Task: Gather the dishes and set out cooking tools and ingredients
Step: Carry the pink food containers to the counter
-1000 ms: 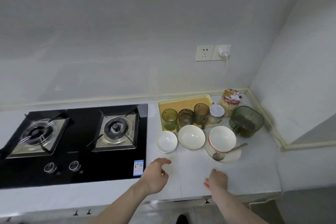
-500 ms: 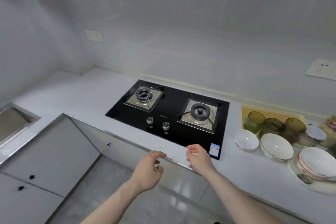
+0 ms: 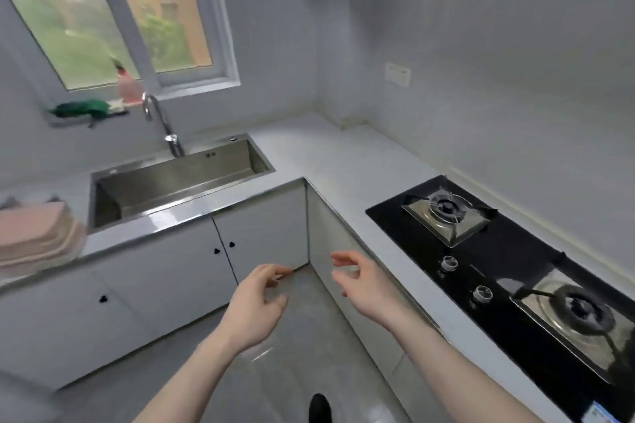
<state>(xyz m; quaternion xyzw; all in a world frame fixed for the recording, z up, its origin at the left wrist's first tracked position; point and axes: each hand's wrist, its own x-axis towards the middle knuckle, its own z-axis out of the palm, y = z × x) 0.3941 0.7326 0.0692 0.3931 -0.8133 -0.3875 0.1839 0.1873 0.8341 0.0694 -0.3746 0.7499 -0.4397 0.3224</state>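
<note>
head | L-shaped counter [image 3: 343,161]: sink [image 3: 178,182], hob [image 3: 515,271] | both grips (left [image 3: 254,309], right [image 3: 364,288]) released, empty

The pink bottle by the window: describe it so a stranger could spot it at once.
Start at the steel sink set in the counter under the window. Follow the curved faucet up to the sill: the pink bottle stands right behind its arch. Unlike the green cloth lying beside it on the ledge, it is upright, translucent pink, with a dark top.

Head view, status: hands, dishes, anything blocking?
Left hand and right hand empty, fingers loose, over floor. No dishes in view. Sink ahead, stove right; nothing blocking.
</note>
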